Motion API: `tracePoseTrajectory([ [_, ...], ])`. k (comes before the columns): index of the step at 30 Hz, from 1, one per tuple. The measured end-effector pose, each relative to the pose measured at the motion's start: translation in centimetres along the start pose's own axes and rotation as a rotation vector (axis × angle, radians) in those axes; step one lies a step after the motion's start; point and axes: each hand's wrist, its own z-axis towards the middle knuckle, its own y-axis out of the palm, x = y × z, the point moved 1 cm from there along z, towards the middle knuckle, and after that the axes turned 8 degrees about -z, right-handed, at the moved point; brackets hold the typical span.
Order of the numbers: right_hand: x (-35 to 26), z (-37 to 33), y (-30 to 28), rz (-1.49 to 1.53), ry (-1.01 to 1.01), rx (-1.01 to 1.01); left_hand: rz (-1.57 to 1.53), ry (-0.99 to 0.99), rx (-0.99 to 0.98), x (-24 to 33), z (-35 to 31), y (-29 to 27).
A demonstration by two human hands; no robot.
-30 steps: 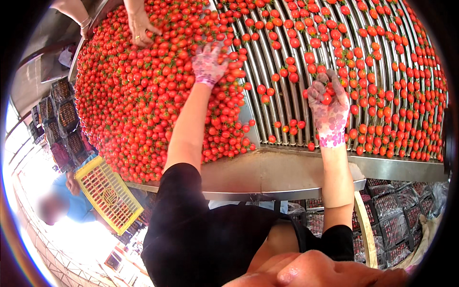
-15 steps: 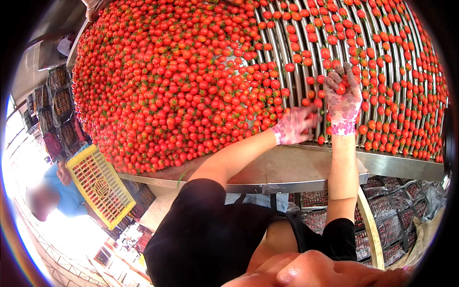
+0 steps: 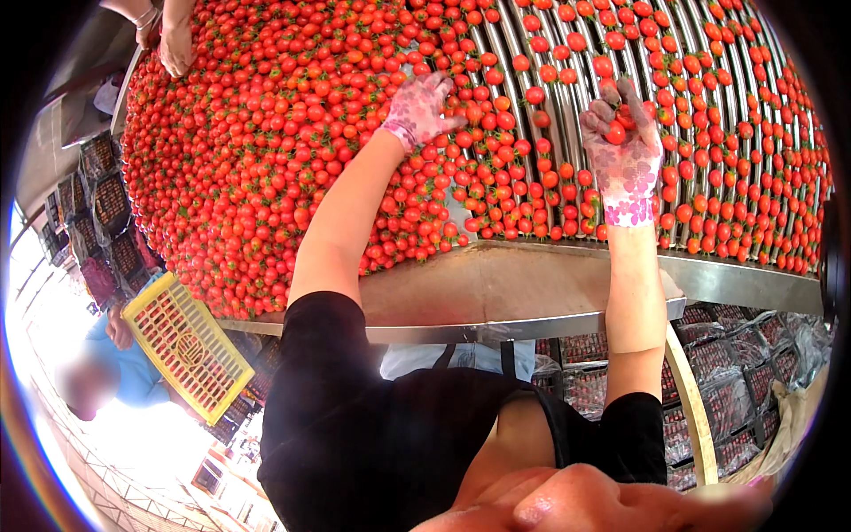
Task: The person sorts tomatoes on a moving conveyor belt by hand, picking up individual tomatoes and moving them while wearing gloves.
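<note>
My left hand (image 3: 420,108), in a pink flowered glove, rests on the right side of a big heap of red cherry tomatoes (image 3: 266,160). Its thumb stands apart from the other fingers, and the hand is open. Over the metal rollers (image 3: 560,97) my right hand (image 3: 626,164), gloved alike with dark-stained fingertips, is turned palm up. Its curled fingers hold a few cherry tomatoes (image 3: 616,133); the exact amount is partly hidden. Many more tomatoes lie in rows between the rollers, some with green stems.
A metal ledge (image 3: 523,288) edges the table before me. Another person's hands (image 3: 175,49) touch the heap at the far left. At left a person in blue holds a yellow crate (image 3: 188,350). Stacked, wrapped crates (image 3: 709,381) of tomatoes stand below on the right.
My left hand has moved left and away from me, from the rollers onto the heap. My right hand has shifted slightly farther out, still holding tomatoes. Another person's hands have appeared at upper left.
</note>
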Motion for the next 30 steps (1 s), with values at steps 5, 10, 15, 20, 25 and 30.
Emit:
tracePoseTrajectory([
  [5,-0.7,0.5,-1.7,-0.006,0.003,-0.070,0.002,0.099,-0.073,5.4,0.5,1.5],
  [10,-0.5,0.7,-1.4,0.028,0.036,-0.111,-0.088,0.246,0.097,7.4,-1.1,4.9],
  [15,0.0,0.3,-0.7,0.023,0.024,-0.062,0.108,0.173,0.339,2.6,3.5,1.3],
  [20,-0.6,0.2,-1.2,0.018,0.035,-0.087,-0.055,0.362,0.375,4.1,1.0,1.5],
  [25,-0.5,0.1,-1.0,0.003,0.021,-0.028,-0.143,0.458,-0.005,9.7,-7.2,8.1],
  [30,0.0,-0.1,-0.7,-0.018,0.054,-0.064,-0.241,0.044,0.073,13.9,-8.4,10.4],
])
